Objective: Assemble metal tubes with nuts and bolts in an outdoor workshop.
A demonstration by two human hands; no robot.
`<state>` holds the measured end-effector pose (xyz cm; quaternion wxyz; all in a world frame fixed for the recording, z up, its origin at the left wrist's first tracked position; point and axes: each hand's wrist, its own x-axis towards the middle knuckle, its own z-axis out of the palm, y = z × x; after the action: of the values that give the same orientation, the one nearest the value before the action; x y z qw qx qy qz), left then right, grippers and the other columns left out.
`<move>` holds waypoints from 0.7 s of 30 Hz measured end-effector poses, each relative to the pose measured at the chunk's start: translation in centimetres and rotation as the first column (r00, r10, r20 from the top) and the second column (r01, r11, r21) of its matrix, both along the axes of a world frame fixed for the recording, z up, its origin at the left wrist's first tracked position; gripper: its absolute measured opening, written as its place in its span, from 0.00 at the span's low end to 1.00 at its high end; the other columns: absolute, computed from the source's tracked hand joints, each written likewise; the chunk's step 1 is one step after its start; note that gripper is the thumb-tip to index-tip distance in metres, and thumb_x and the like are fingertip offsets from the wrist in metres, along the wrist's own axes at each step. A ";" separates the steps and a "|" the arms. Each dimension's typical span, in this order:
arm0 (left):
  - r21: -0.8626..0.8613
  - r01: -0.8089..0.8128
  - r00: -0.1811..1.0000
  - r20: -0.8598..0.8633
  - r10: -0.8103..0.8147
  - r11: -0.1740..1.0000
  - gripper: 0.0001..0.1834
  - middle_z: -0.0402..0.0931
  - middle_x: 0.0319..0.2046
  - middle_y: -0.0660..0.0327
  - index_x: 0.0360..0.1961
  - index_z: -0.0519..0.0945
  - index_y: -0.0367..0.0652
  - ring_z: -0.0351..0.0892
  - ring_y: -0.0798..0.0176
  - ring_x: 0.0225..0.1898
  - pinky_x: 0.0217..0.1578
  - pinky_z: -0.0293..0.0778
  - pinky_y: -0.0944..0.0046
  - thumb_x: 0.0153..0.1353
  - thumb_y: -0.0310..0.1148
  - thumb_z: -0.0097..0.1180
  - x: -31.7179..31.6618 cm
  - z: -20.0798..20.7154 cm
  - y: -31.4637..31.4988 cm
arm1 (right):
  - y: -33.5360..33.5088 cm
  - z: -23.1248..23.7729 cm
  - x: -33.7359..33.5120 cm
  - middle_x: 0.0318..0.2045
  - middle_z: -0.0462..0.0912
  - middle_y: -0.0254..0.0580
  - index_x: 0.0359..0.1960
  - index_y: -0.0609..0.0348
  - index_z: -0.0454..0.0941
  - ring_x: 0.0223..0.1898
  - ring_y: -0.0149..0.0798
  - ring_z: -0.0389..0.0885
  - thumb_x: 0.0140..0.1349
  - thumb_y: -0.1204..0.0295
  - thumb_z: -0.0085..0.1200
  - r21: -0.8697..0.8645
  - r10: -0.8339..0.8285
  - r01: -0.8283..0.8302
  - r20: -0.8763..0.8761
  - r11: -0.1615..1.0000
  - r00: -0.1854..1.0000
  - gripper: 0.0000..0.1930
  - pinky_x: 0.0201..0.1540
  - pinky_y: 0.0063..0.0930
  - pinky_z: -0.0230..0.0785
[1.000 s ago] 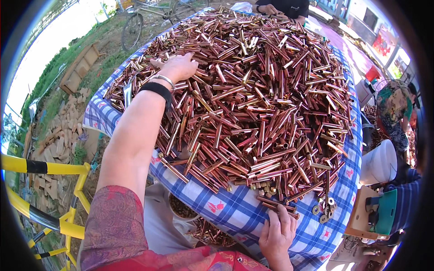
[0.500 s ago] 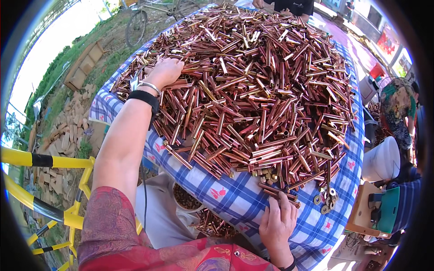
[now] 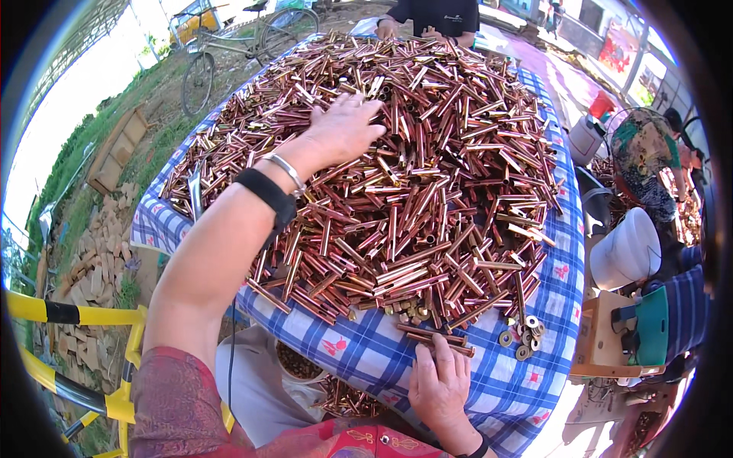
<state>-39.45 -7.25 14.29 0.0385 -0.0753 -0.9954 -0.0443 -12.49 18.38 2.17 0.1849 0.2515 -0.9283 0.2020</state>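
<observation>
A large heap of copper-coloured metal tubes (image 3: 427, 221), some slit along their length, covers most of a table. My left hand (image 3: 345, 131) reaches over the heap's left middle, fingers apart and touching the tubes; no tube shows in its grasp. By the near edge my right hand (image 3: 440, 385) lies on the cloth, fingers stretched forward, their tips against metal rods (image 3: 435, 338) lying side by side, one with a wider end. Small brass-coloured nuts (image 3: 408, 308) sit just beyond. Several flat washers (image 3: 524, 347) are grouped to the right of this hand.
A blue checked cloth (image 3: 359, 347) covers the table. Yellow-black railing (image 3: 76, 313) stands at left, a bicycle (image 3: 252, 38) behind. Another person (image 3: 431, 17) has hands at the far edge; someone bends at right (image 3: 649, 160) near a white bucket (image 3: 626, 252). A container of small parts (image 3: 296, 361) sits below.
My left hand has moved right and farther across the heap, from its left edge toward the middle. My right hand stays by the rods. The view has shifted slightly.
</observation>
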 end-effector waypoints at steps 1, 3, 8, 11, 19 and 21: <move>0.003 0.038 0.999 -0.022 -0.038 0.999 0.30 0.45 0.70 0.53 0.67 0.56 0.50 0.40 0.48 0.71 0.65 0.40 0.34 0.67 0.49 0.38 0.1 0.4 1.9 | -0.1 -0.1 0.0 0.49 0.73 0.52 0.42 0.59 0.76 0.39 0.44 0.75 0.47 0.74 0.55 -0.003 0.009 -0.009 -0.019 1.000 1.000 0.17 0.41 0.37 0.65; -0.118 0.191 0.977 -0.072 -0.200 0.974 0.30 0.45 0.70 0.54 0.67 0.57 0.53 0.39 0.47 0.71 0.65 0.39 0.35 0.67 0.51 0.38 -1.7 -0.6 3.6 | -0.3 0.2 0.2 0.49 0.73 0.53 0.43 0.59 0.75 0.39 0.47 0.75 0.48 0.75 0.56 -0.037 0.024 -0.024 0.003 0.999 1.000 0.17 0.42 0.39 0.65; -0.130 0.119 0.993 0.027 -0.117 0.984 0.29 0.35 0.72 0.61 0.67 0.59 0.59 0.36 0.45 0.71 0.62 0.40 0.26 0.66 0.53 0.40 -4.2 -1.7 4.8 | 0.0 0.0 0.1 0.49 0.73 0.53 0.43 0.58 0.76 0.38 0.47 0.75 0.48 0.74 0.58 -0.051 0.036 -0.034 0.040 0.998 0.999 0.17 0.41 0.39 0.66; -0.059 -0.021 0.999 0.046 0.023 0.998 0.28 0.34 0.72 0.57 0.67 0.58 0.64 0.38 0.45 0.71 0.60 0.43 0.24 0.66 0.54 0.37 -5.9 -1.5 3.6 | -0.3 1.3 0.1 0.50 0.74 0.52 0.43 0.59 0.77 0.40 0.49 0.75 0.51 0.74 0.56 -0.049 0.007 -0.004 0.059 0.999 0.998 0.16 0.43 0.40 0.67; -0.157 -0.063 0.998 0.010 0.066 0.986 0.25 0.52 0.64 0.37 0.67 0.57 0.53 0.54 0.35 0.65 0.63 0.58 0.48 0.69 0.43 0.35 -8.3 -1.2 2.1 | 0.1 1.3 0.0 0.49 0.75 0.53 0.43 0.60 0.78 0.41 0.50 0.75 0.51 0.76 0.53 -0.102 -0.010 0.016 0.061 0.995 0.998 0.15 0.45 0.41 0.67; -0.099 -0.103 0.994 0.012 0.105 0.990 0.26 0.58 0.62 0.39 0.65 0.57 0.46 0.65 0.37 0.58 0.57 0.65 0.48 0.68 0.41 0.38 -9.3 -1.3 -0.8 | 0.0 1.4 0.1 0.51 0.74 0.54 0.46 0.61 0.76 0.43 0.53 0.74 0.51 0.77 0.53 -0.119 0.040 -0.027 0.109 0.993 0.993 0.17 0.47 0.41 0.67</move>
<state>-48.75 -8.05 13.02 0.0286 -0.0247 -0.9993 0.0060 -12.42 18.35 3.57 0.1442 0.2441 -0.9193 0.2728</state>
